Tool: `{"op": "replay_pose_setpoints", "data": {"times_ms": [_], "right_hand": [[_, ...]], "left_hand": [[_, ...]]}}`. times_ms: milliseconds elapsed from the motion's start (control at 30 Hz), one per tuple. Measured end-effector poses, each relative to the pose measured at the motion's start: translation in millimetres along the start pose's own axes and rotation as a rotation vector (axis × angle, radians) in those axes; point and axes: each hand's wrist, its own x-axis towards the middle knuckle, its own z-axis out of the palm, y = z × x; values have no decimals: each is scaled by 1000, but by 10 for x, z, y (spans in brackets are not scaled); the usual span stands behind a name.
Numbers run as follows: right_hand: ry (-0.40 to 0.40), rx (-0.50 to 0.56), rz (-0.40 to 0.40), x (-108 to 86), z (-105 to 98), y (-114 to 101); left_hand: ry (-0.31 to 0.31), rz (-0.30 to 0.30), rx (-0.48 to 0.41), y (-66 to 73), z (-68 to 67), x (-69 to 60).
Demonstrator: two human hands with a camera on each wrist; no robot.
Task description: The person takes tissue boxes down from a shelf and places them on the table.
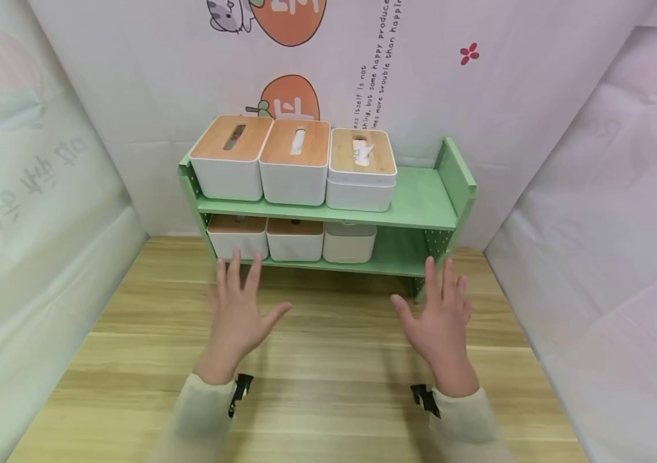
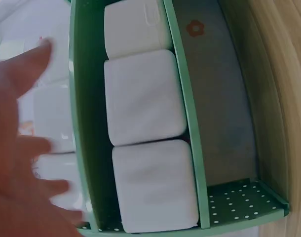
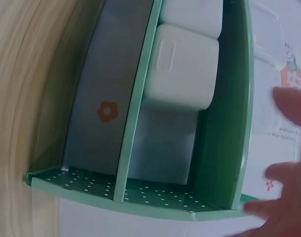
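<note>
Six boxes (image 1: 294, 183) on green shelf (image 1: 418, 193), tissue (image 1: 361, 154) in top-right one; both hands (image 1: 238, 321) (image 1: 441, 328) spread

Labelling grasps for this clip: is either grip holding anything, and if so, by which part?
Nothing is held: the left grip and the right grip are both spread open and empty, near the green shelf.

Head view, dial centred between left hand (image 1: 238, 318) and right hand (image 1: 437, 326): boxes (image 1: 294, 183) block both green shelf tiers (image 1: 288, 209) from 10 to 12 o'clock; open bays (image 1: 418, 196) at 1, bounded by the end panel (image 1: 456, 177); bare tabletop (image 1: 334, 386) at 6.
</note>
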Motion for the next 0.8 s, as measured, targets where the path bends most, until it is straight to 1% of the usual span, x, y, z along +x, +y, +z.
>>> {"op": "replay_pose_setpoints", "data": {"times_ms": [67, 133, 167, 200, 267, 333, 400, 467, 500, 600, 733, 800], "right_hand": [[70, 95, -66, 66, -24, 40], [151, 171, -136, 145, -58, 81], [195, 201, -170, 187, -77, 104], [237, 223, -199, 234, -100, 129], [326, 246, -258, 335, -137, 176], [409, 253, -316, 446, -166, 224], [453, 264, -339, 549, -203, 256], [482, 275, -358, 639, -238, 272], [483, 278, -353, 677, -256, 276], [469, 289, -331, 775, -307, 277], [441, 293, -286, 888, -362, 271], [414, 308, -242, 931, -383, 263]], "left_hand": [[141, 72, -127, -71, -54, 98], [278, 118, -241, -160, -129, 199], [339, 129, -289, -206, -178, 249], [381, 118, -341, -250, -238, 295], [439, 70, -424, -351, -349, 391], [454, 4, -474, -461, -444, 482], [434, -53, -526, -569, -517, 567], [431, -66, -558, -665, -557, 645], [425, -70, -571, -706, -573, 679], [430, -51, -621, -787, -606, 768], [396, -76, -637, -824, -641, 854], [362, -99, -637, -830, -651, 893]]}}
